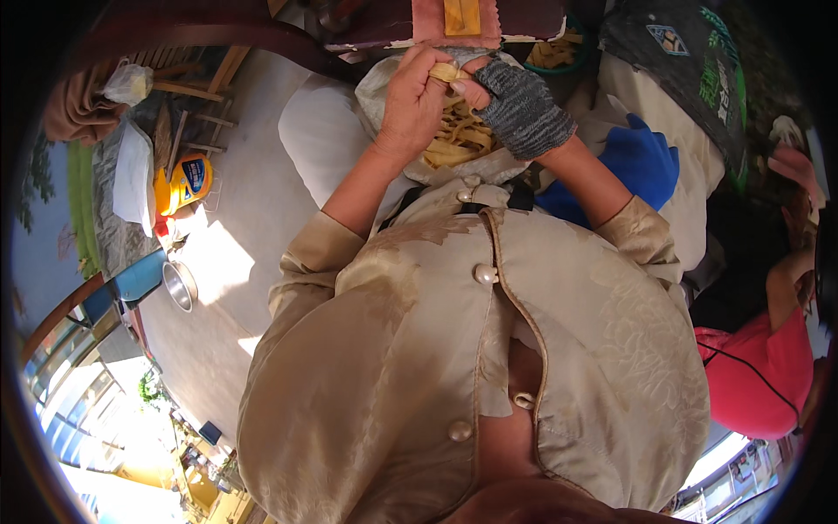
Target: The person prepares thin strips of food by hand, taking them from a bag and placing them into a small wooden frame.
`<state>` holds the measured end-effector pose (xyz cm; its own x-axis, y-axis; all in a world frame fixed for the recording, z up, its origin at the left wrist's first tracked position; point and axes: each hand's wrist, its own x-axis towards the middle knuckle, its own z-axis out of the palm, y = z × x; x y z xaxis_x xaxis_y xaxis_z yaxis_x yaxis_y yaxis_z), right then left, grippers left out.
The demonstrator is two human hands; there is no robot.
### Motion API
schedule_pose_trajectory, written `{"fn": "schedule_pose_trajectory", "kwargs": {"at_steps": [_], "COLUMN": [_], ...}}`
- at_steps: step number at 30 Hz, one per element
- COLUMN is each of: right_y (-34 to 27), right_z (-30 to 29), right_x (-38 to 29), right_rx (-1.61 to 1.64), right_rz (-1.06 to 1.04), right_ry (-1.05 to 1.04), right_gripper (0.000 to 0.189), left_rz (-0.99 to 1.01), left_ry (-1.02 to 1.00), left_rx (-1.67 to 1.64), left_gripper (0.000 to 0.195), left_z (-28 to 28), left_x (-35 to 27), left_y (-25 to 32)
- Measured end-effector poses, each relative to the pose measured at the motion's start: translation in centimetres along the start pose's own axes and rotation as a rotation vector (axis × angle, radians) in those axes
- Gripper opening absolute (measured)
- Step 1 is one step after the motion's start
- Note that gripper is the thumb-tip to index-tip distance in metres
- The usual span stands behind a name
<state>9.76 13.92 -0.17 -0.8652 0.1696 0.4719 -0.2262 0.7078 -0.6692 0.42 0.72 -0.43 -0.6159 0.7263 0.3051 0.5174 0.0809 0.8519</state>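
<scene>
My bare left hand [419, 98] pinches a small folded or coiled piece of pale yellow strip material [448, 71] at the top centre. From the other side, my right hand [504, 98], in a grey knitted fingerless glove, grips the same piece between thumb and fingers. Below both hands, a white woven sack [435, 171] gapes between my knees, holding a loose heap of yellowish flat strips [461, 137]. Just beyond the hands, a pink cloth [429, 23] lies over the edge of a dark table, with a yellow wooden block [462, 16] on it.
A green basket [582, 56] of similar strips stands beyond my right hand. Blue cloth [635, 160] lies by my right forearm, near a dark printed bag [687, 78]. A person in pink [759, 380] sits at right. On the left are a yellow container [186, 183] and a metal bowl [179, 286].
</scene>
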Motion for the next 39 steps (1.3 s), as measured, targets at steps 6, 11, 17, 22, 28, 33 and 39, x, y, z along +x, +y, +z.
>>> {"fn": "schedule_pose_trajectory", "kwargs": {"at_steps": [6, 11, 17, 22, 28, 33, 39], "right_y": [1.3, 1.4, 1.5, 1.9, 4.0, 3.4, 2.1], "right_z": [-0.6, 0.6, 0.7, 0.3, -1.7, -1.1, 0.8], "right_x": [0.3, -0.4, -0.1, 0.2, 0.4, 0.9, 0.6], "right_rx": [0.072, 0.521, 0.623, 0.809, 1.205, 0.905, 0.572], "right_rz": [0.166, 0.392, 0.636, 0.798, 0.881, 0.83, 0.82], "right_ry": [0.022, -0.119, 0.028, 0.03, 0.24, 0.052, -0.263], "right_gripper": [0.031, 0.029, 0.032, 0.032, 0.022, 0.014, 0.026], "left_rz": [-0.546, -0.248, -0.345, -0.289, -0.295, 0.005, 0.069], "left_ry": [-0.205, -0.125, -0.03, 0.026, -0.003, 0.037, -0.272], "left_rx": [-0.877, -0.355, -0.598, -0.517, -0.451, 0.238, 0.573], "left_gripper": [0.02, 0.017, 0.013, 0.011, 0.01, 0.021, 0.027], "left_z": [-0.3, -0.6, 0.4, 0.9, -1.7, -2.1, -0.6], "left_x": [0.4, 0.8, 0.1, 0.6, 1.8, 1.9, 0.1], "left_y": [-0.1, -2.2, 0.5, 0.3, 0.5, 1.1, 0.8]}}
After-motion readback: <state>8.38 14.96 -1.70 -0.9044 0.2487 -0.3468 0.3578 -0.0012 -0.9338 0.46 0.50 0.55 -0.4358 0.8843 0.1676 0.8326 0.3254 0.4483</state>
